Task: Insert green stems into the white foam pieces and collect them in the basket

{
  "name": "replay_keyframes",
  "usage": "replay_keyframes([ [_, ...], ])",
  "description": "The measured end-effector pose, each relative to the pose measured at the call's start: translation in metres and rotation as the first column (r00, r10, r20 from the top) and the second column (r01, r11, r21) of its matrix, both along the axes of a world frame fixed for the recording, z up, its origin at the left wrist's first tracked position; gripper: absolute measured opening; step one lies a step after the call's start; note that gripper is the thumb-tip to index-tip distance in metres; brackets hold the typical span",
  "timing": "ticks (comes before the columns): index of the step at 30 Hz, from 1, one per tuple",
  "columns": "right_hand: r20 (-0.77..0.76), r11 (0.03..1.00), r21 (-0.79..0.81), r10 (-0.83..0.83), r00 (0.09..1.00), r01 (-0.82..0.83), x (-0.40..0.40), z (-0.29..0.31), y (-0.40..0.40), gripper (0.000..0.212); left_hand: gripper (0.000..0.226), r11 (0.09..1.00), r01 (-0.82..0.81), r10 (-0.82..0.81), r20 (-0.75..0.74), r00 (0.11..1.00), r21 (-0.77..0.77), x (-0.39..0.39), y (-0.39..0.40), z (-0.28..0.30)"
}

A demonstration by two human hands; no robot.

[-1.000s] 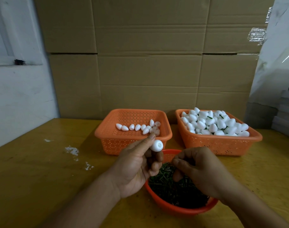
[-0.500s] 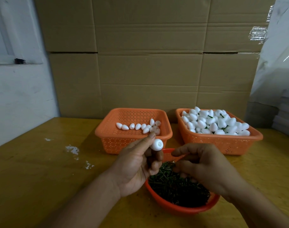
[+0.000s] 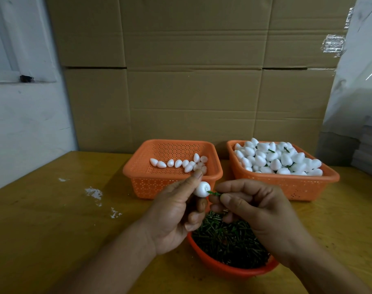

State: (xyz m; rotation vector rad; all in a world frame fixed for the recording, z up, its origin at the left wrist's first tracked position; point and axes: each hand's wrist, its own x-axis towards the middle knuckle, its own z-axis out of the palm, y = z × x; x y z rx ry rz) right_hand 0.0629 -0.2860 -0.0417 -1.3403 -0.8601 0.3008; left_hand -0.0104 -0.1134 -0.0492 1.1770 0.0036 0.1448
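While we look down from the head camera, our left hand (image 3: pixel 176 211) pinches a white foam piece (image 3: pixel 201 189) between thumb and fingers, holding it above the near rim of the left orange basket (image 3: pixel 138 172). Our right hand (image 3: pixel 250 206) pinches a green stem (image 3: pixel 214 193) between thumb and forefinger, and the stem's tip touches the flat end of the foam piece; we cannot tell how far it has gone in. Both hands hover over a round orange bowl (image 3: pixel 223 269) filled with dark green stems, which sits on the yellow wooden table (image 3: pixel 53 230) just in front of the two baskets. The left basket holds a small row of bare white foam pieces along its far side. The right orange basket (image 3: pixel 308 185) is heaped with white foam pieces, several with green stems showing. White flecks (image 3: pixel 93 193) lie on the table to the left. Behind the baskets stands a wall of plain cardboard boxes (image 3: pixel 191 81); we read no writing, label or brand on them or anywhere else.
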Motion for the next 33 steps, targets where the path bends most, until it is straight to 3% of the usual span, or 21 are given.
replay_keyframes([
  [8,0.085,0.996,-0.033,-0.084,0.993,0.087,-0.002,-0.003,0.001,0.021,0.030,0.999,-0.008,0.008,-0.001,1.000,0.031,0.000,-0.001,-0.001],
  [11,0.201,0.987,-0.054,-0.138,0.970,0.152,-0.005,-0.002,0.000,0.010,0.036,0.997,-0.016,0.015,0.005,1.000,0.082,0.000,-0.001,-0.001],
  [14,0.409,0.954,-0.064,-0.244,0.879,0.294,-0.009,-0.004,0.000,0.016,0.037,0.992,-0.040,0.040,0.007,0.999,0.123,0.000,-0.003,-0.001],
  [18,0.646,0.886,0.010,-0.359,0.673,0.463,-0.015,-0.007,0.003,0.020,0.036,0.984,-0.072,0.070,0.021,0.997,0.162,-0.001,-0.005,-0.001],
  [27,0.715,0.878,0.071,-0.376,0.589,0.474,-0.016,-0.009,0.004,0.014,0.031,0.973,-0.113,0.090,0.117,0.989,0.201,0.000,-0.006,-0.001],
  [33,0.740,0.859,0.024,-0.359,0.568,0.512,-0.016,-0.011,0.004,0.012,0.025,0.939,-0.205,0.154,0.196,0.969,0.277,0.000,-0.009,-0.005],
])
